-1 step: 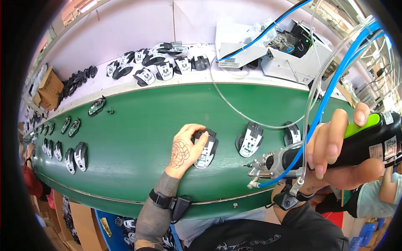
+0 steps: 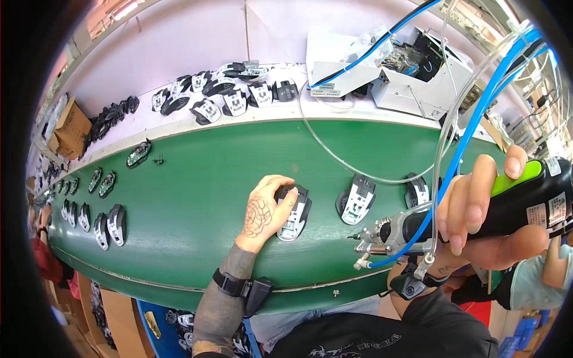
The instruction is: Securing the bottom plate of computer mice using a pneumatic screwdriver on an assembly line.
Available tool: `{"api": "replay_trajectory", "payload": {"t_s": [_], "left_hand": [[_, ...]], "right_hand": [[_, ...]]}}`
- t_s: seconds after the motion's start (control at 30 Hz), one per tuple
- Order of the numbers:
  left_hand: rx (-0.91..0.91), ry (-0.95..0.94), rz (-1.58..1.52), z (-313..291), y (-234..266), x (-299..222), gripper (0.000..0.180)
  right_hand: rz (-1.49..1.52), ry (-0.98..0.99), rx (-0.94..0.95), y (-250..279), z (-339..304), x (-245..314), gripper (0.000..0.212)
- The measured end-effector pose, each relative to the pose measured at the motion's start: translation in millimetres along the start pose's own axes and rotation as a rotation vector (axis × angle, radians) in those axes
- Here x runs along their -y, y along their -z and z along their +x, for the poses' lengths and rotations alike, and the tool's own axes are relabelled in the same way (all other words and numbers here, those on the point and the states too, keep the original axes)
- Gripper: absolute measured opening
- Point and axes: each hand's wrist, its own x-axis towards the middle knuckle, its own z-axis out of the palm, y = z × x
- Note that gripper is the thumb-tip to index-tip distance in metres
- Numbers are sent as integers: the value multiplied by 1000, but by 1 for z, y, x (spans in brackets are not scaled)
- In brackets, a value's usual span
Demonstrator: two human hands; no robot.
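Between the worktop (image 2: 197,179)'s long edges, my left fingers (image 2: 290,198) grip a seemingly unfinished mouse (image 2: 292,230), my right fingers (image 2: 475,209) a screwdriver (image 2: 514,204) clear of it.

The scene was lit brightly and evenly, with a glowing light strip (image 2: 125,9) caught at the upper left. A pale sheen was thrown across the green work surface (image 2: 179,250). Fairly crisp detail was kept around the central mouse shell (image 2: 291,229) — toward the rim, straight edges were bowed, shapes were softened, and the corners were swallowed by black.
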Motion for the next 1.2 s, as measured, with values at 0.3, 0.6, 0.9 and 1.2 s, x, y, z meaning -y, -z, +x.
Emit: {"api": "replay_trajectory", "payload": {"t_s": [0.3, 0.6, 0.9, 1.2], "left_hand": [[447, -368, 620, 107, -49, 40, 45], [602, -489, 352, 156, -87, 15, 53], [596, -550, 233, 162, -105, 25, 26], [589, -646, 221, 166, -115, 19, 16]], "right_hand": [[14, -37, -25, 5, -2, 9, 64], [-6, -69, -65, 19, 2, 15, 63], [-40, -73, -73, 19, 2, 13, 63], [-48, -45, -36, 21, 5, 9, 64]]}}
